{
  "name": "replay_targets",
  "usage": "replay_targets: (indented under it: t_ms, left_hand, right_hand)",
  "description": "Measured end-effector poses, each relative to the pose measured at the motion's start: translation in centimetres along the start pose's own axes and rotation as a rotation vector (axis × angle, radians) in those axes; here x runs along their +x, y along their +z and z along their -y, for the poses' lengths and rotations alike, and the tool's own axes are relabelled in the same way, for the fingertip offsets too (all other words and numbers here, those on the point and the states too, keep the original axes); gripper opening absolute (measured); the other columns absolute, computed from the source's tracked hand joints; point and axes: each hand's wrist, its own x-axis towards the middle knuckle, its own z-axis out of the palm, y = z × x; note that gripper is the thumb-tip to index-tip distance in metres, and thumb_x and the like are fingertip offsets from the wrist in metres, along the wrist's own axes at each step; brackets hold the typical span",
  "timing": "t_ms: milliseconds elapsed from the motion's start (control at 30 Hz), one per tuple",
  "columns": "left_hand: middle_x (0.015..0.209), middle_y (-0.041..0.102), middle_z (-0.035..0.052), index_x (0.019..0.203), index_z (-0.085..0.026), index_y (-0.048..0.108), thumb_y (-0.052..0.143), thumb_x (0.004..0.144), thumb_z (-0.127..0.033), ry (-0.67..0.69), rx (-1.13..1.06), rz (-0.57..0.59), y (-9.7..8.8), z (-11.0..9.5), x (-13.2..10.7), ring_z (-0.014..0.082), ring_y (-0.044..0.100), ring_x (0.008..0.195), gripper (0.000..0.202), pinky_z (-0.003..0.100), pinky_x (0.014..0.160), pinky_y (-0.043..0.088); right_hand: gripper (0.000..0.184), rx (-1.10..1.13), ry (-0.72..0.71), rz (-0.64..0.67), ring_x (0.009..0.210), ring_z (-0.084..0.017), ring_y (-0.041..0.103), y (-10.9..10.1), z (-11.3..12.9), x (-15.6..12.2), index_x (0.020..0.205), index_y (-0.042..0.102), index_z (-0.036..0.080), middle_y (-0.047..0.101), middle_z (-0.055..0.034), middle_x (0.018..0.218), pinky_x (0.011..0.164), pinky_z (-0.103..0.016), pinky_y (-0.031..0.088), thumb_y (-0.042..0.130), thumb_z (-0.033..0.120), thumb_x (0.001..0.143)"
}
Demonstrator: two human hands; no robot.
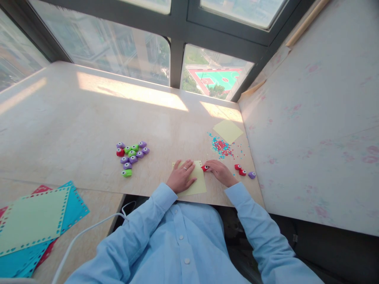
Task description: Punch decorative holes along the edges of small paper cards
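Our left hand [181, 176] lies flat on the pale yellow paper [199, 184]; our right fingers pinch a red craft punch [204, 168] at its right edge. Holes show along the top, so we judge that side mostly done, the lower right unpunched. Our left hand hides much of the left side.

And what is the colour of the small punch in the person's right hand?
The punch is red, as the head view shows.
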Motion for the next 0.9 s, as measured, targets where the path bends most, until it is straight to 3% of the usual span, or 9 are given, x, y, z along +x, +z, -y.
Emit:
replay_targets:
  t_ms: [367,700,900]
  left_hand:
    - [0.147,0.047,0.0164,0.14,-0.017,0.046,0.046,0.094,-0.049,0.018,0.021,0.0,0.1,0.1,-0.1,0.0299,0.037,0.141,0.056,0.057,0.116,0.019]
    - [0.147,0.046,0.0181,0.134,-0.015,0.053,0.049,0.091,-0.052,0.035,0.016,0.0,0.0,0.1,-0.2,0.0311,0.037,0.14,0.057,0.058,0.116,0.018]
    - [0.147,0.046,0.0182,0.135,-0.015,0.052,0.051,0.089,-0.055,0.054,0.0,0.013,-0.2,0.2,-0.3,0.0323,0.037,0.141,0.061,0.06,0.116,0.017]
  right_hand:
    - [0.02,-0.027,-0.019,-0.002,0.099,-0.024,0.065,0.7,1.7,0.8,0.109,0.066,0.022,0.07,-0.0106,0.104,0.089,-0.042,0.053,0.054,0.025,0.094]
    - [0.02,0.016,0.09,-0.047,0.1,-0.024,0.065,1.0,3.2,-1.8,0.108,0.068,0.026,0.071,-0.0089,0.103,0.091,-0.044,0.053,0.055,0.031,0.094]
    - [0.021,0.039,0.161,-0.139,0.099,-0.024,0.063,1.7,3.5,-1.8,0.108,0.069,0.026,0.067,-0.0091,0.101,0.09,-0.042,0.054,0.055,0.032,0.093]
